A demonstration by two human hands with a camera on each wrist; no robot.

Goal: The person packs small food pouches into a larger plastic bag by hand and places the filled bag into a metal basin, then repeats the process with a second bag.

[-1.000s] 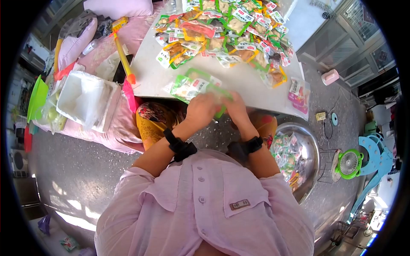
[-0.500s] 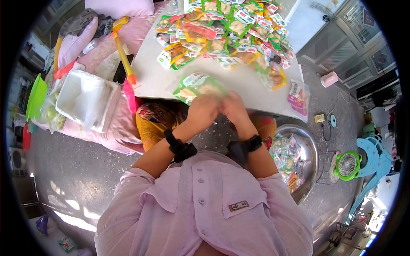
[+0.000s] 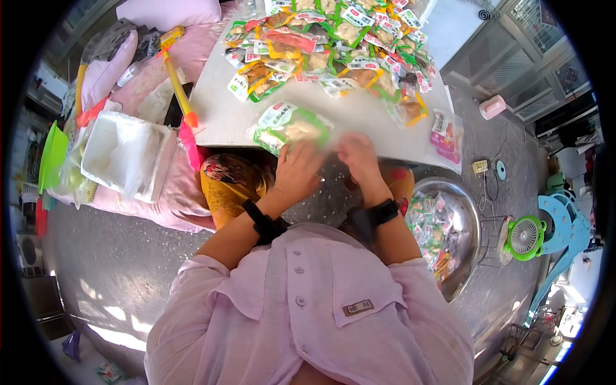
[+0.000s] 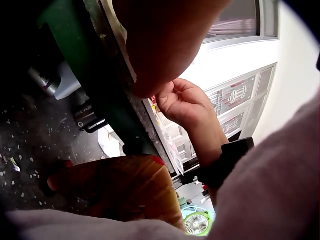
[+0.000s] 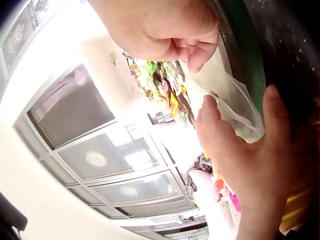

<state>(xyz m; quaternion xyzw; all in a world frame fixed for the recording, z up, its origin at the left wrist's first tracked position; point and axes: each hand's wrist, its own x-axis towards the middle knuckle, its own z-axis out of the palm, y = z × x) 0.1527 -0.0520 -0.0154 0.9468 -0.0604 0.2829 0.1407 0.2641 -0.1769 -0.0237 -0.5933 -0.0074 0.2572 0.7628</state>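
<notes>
A clear-and-green food packet [image 3: 296, 126] lies at the table's near edge in the head view. The left hand [image 3: 299, 172] touches its near edge; the right wrist view shows this hand [image 5: 245, 160] with thumb and fingers spread apart around the clear packet [image 5: 240, 107]. Just right of the packet, the right hand [image 3: 359, 159] is blurred, apart from the left. Its fingers are curled in the right wrist view [image 5: 170, 30], with nothing visible in them. In the left wrist view the left hand [image 4: 165, 45] partly hides the right hand [image 4: 187, 107].
A pile of colourful packets [image 3: 350, 64] covers the far part of the table [image 3: 218, 122]. Pink-printed bags [image 3: 446, 138] lie at its right corner. A metal basin [image 3: 471, 224] with packets stands on the floor at right. On the left are a white foam box [image 3: 122, 154] and a yellow-handled tool [image 3: 176, 86].
The hands were close together at the packet's near edge and are now apart. The right hand has moved right, off the packet, and the left hand's fingers have loosened.
</notes>
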